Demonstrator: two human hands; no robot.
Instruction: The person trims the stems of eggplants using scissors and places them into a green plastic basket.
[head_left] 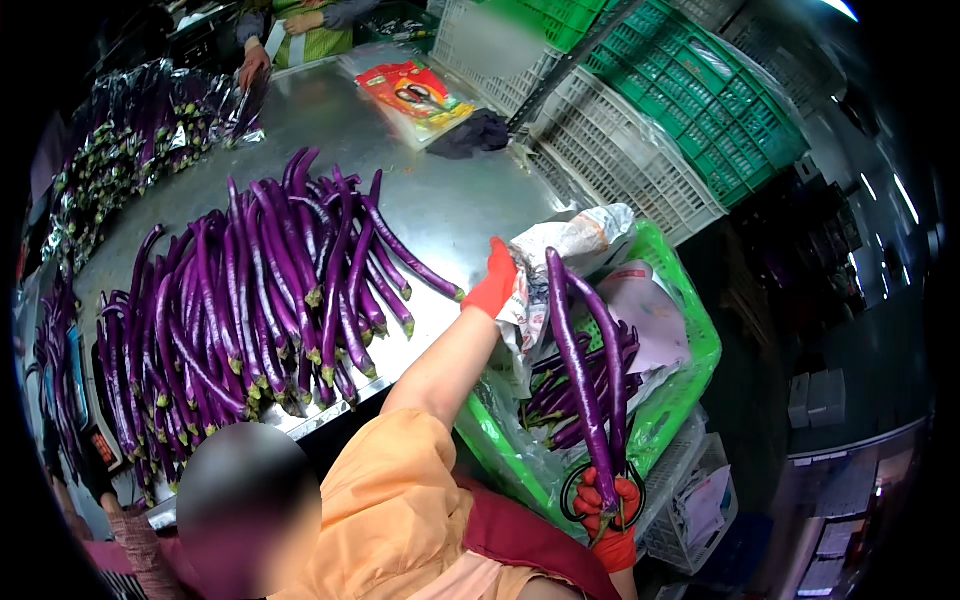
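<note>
My right hand, in a red glove, is closed round the stem ends of two long purple eggplants. Black-handled scissors loop about the same fingers. Stretched forward, my left hand, also in a red glove, grips crumpled printed paper at the side of a green crate. More eggplants lie inside this crate, among clear plastic lining and paper. Left of my arm, a large heap of eggplants covers part of the metal table, stems toward the near edge.
Plastic-wrapped eggplants are piled at the far left, near a co-worker's hand. Another person stands close on my left. A red-yellow package and dark cloth lie at the back. Stacked crates stand behind.
</note>
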